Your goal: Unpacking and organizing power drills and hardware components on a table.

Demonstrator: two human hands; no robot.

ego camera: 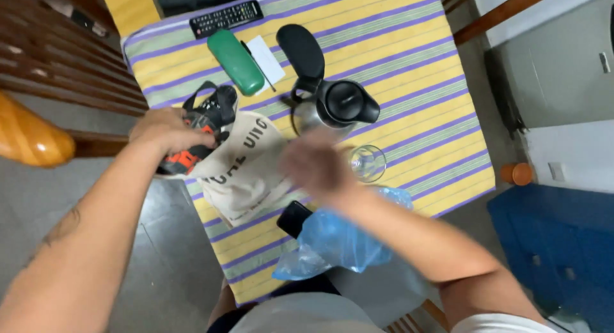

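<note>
My left hand (167,131) sits left of centre in the frame, fingers curled down and closed on an orange-and-black tool (192,147) at the mouth of a cream tote bag (246,167). My right hand (313,163) hovers mid-frame over the bag's right edge, too blurred to tell how its fingers stand. Just above it stands a steel electric kettle (332,106) with its lid up, a clear glass (368,163) to the right. A blue plastic bag (339,237) and a black phone (294,218) lie lower down on the striped tablecloth (416,64).
</note>
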